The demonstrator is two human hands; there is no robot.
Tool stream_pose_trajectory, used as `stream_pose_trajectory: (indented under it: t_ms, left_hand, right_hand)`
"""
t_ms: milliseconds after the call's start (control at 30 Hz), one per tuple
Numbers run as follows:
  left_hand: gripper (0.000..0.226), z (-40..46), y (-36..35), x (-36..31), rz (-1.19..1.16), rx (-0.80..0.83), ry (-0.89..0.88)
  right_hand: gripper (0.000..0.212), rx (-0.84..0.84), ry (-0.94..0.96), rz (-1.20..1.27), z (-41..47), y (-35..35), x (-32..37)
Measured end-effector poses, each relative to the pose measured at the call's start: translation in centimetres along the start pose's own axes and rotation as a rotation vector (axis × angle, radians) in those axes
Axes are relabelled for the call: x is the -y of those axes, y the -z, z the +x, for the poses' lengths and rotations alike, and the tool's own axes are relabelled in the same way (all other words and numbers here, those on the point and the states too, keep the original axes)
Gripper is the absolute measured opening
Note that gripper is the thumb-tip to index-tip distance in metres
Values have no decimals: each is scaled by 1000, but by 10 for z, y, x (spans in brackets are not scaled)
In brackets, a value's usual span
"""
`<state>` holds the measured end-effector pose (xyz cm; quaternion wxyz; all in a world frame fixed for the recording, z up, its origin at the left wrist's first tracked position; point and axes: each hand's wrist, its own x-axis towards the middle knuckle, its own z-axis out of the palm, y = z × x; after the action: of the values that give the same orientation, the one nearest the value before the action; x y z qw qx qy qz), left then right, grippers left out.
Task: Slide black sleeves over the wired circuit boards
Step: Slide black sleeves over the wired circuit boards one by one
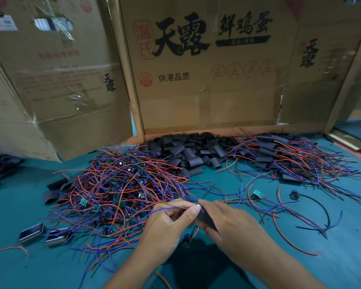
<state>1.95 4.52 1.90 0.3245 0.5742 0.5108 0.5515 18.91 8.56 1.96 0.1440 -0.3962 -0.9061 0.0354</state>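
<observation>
Black sleeve (205, 218) sits between both hands, front centre of the teal worktop (342, 257). Landmark: tangled pile of wired circuit boards (121, 190). Far left of the pile, two dark sleeved units (44, 235) lie side by side at its front-left edge. Just right of the pile's front, left hand (169, 222), fingers curled, pinching a blue wire (167, 209) at the sleeve's mouth. Right hand (227, 224) next, clamped around the sleeve. A small board (187, 240) hangs below the hands. Behind-right of the pile, heap of loose black sleeves (194, 151). Farther right, sleeved boards (290, 157) with red and blue leads.
</observation>
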Motion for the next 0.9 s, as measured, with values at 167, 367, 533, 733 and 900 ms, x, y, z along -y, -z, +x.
stream_pose_trajectory:
  t_ms: [167,367,533,733,900]
  left_hand:
    - [39,8,25,11,834,-107,-343]
    - [27,27,75,26,1230,-345,-245]
    - [21,30,82,32,1262,-360,-174]
    - [23,32,87,38,1331,-355,-66]
    - [17,31,100,43,1244,-446,-14]
  right_hand:
    - [27,-127,-138,103,9,23,-18]
    - [24,-234,-266,-167,66,77,-104]
    - [58,-289,-427,-228,123,103,-171]
    - [14,-104,-358,77,161,16,-123]
    - [41,68,-649,200,191,-24,-122]
